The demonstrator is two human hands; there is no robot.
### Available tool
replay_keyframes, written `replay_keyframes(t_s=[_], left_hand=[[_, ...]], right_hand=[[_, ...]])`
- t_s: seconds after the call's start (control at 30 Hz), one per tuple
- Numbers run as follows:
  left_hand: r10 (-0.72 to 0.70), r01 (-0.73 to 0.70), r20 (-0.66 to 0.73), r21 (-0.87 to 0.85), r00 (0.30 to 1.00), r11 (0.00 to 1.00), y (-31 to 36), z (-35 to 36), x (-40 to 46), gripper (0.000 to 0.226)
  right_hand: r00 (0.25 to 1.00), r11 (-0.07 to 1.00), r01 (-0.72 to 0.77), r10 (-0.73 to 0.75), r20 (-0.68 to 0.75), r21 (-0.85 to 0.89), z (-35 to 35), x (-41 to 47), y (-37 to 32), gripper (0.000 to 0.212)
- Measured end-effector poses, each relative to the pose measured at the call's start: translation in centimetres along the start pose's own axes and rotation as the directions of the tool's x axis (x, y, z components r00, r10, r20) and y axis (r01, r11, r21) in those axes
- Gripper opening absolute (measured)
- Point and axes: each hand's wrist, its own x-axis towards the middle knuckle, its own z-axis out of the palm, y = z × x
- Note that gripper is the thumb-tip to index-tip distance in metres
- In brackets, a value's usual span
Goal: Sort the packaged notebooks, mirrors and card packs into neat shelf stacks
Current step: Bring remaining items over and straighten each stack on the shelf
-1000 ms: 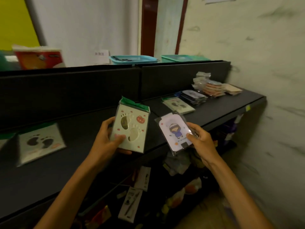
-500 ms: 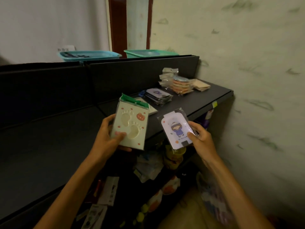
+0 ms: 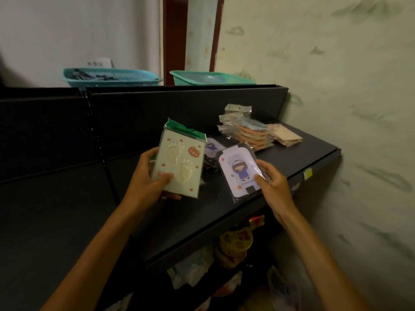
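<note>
Dim corner, pale wall with green streaks on the right; a black shelf (image 3: 292,158) runs along a dark back panel. Left hand (image 3: 146,182) grips a cream packaged notebook (image 3: 179,164) – embossed footprints, small red bear, green header card – thumb pressed across its lower front, fingers curled behind, held upright over the shelf. Right hand (image 3: 271,185) pinches a lilac packaged mirror (image 3: 239,173) by its lower right edge, thumb on front; cartoon girl in a blue coat printed on it, tiny text beneath unreadable. Behind the two, on the shelf: a stack of similar lilac packs (image 3: 212,145), partly hidden, then a stack of orange-edged packs (image 3: 249,133) in clear sleeves, then tan card packs (image 3: 286,136) nearest the wall. Yellow tag (image 3: 308,173) on the shelf lip. Above the panel – a blue basket (image 3: 112,76) and a green basket (image 3: 211,78); a white sign (image 3: 98,63) behind the blue one, characters too blurred to read.
</note>
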Motion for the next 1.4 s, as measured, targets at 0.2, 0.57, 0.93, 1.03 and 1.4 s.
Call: replay_keyframes(t_s=[0.2, 0.57, 0.93, 1.03, 1.4], left_hand=[[0.012, -0.011, -0.062, 0.027, 0.998, 1.0, 0.5, 0.6, 2.8, 0.061], [-0.042, 0.054, -0.224, 0.046, 0.974, 0.998, 0.0, 2.1, 5.0, 0.063], [-0.07, 0.1, -0.441, 0.043, 0.895, 0.994, -0.3, 4.7, 5.1, 0.063], [-0.08, 0.109, -0.448, 0.039, 0.89, 0.993, -0.4, 5.1, 4.9, 0.064], [-0.123, 0.193, -0.513, 0.085, 0.85, 0.977, -1.3, 4.9, 3.9, 0.064]], right_hand=[[0.997, 0.999, 0.038, -0.041, 0.066, 0.034, 1.7, 5.9, 0.6, 0.034], [0.964, 0.996, 0.074, -0.085, 0.25, 0.055, 4.3, 13.6, 1.4, 0.034], [0.889, 0.963, 0.204, -0.106, 0.445, -0.178, 5.6, 17.9, 1.7, 0.039], [0.879, 0.928, 0.28, -0.145, 0.454, -0.245, 5.2, 18.2, 1.9, 0.04], [0.736, 0.715, 0.606, -0.336, 0.588, -0.349, 4.5, 18.3, 0.7, 0.045]])
